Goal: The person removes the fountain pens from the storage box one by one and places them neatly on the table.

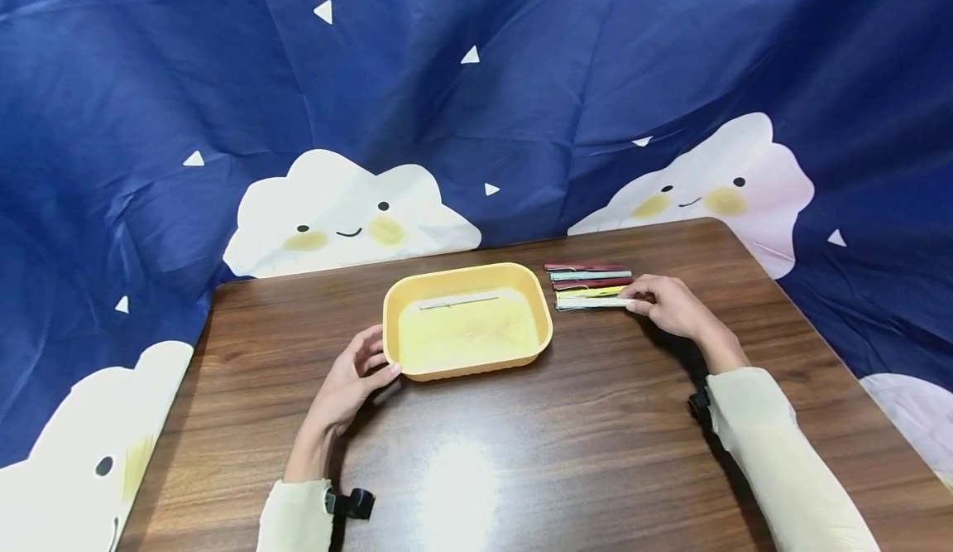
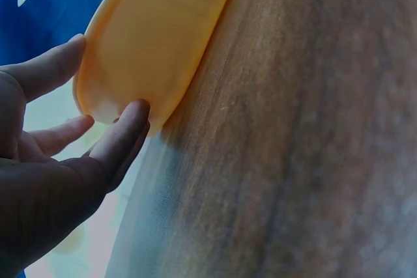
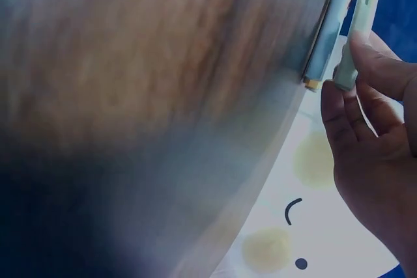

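The yellow tray (image 1: pixel 447 371) stands on the table, a slim pale stick-like thing (image 1: pixel 459 302) lying inside it. At the tray's left front corner, my left hand (image 1: pixel 356 380) holds on, thumb at the rim and fingers along the outer wall. In the left wrist view the fingertips touch the outside of the tray (image 2: pixel 153 37). My right hand (image 1: pixel 666 310) pinches the right end of a pale green pen (image 1: pixel 591 303) between thumb and fingers. The right wrist view shows a blue pen (image 3: pixel 331 27) beside it. Behind lie a yellow pen (image 1: pixel 588 293), dark red pens (image 1: pixel 584 268) and a light blue pen (image 1: pixel 591 276).
The pens lie in a stack of rows right of the tray, close to its right wall. A brown wooden table (image 1: pixel 566 453) carries everything. Behind its far edge hangs a dark blue cloth (image 1: pixel 447 105) with smiling clouds.
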### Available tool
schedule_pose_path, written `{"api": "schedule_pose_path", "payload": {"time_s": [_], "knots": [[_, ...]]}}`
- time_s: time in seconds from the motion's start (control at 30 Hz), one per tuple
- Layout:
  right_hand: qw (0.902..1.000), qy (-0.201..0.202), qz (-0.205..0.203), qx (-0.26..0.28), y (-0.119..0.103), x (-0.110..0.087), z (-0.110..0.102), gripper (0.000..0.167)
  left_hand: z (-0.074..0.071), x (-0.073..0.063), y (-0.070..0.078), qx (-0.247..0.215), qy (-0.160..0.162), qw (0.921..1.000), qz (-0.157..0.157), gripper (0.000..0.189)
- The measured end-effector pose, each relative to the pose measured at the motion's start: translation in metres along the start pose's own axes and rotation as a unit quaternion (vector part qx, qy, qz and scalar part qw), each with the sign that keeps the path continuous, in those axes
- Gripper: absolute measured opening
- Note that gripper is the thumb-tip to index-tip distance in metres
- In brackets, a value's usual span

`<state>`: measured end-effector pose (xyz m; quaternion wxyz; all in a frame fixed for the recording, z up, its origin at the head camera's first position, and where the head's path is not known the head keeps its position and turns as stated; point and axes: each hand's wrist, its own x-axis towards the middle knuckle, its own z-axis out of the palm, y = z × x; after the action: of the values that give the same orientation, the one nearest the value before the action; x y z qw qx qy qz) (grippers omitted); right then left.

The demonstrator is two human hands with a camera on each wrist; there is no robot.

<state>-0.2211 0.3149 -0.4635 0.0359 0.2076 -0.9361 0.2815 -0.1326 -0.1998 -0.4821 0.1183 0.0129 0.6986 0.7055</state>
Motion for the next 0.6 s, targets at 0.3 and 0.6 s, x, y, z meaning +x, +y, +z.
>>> {"api": "schedule_pose_path", "payload": {"time_s": [0.3, 0.6], "knots": [[0.9996, -0.021, 0.018, -0.002, 0.0081, 0.0005, -0.0023, 0.011, 0.0002, -0.0016, 0.0004, 0.001, -0.001, 1.0000, -0.003, 0.071], [0.9991, -0.034, 0.027, -0.002, 0.0076, 0.0040, -0.0026, 0.012, -0.0001, -0.0008, 0.0015, 0.002, 0.001, 1.0000, -0.003, 0.070]]}}
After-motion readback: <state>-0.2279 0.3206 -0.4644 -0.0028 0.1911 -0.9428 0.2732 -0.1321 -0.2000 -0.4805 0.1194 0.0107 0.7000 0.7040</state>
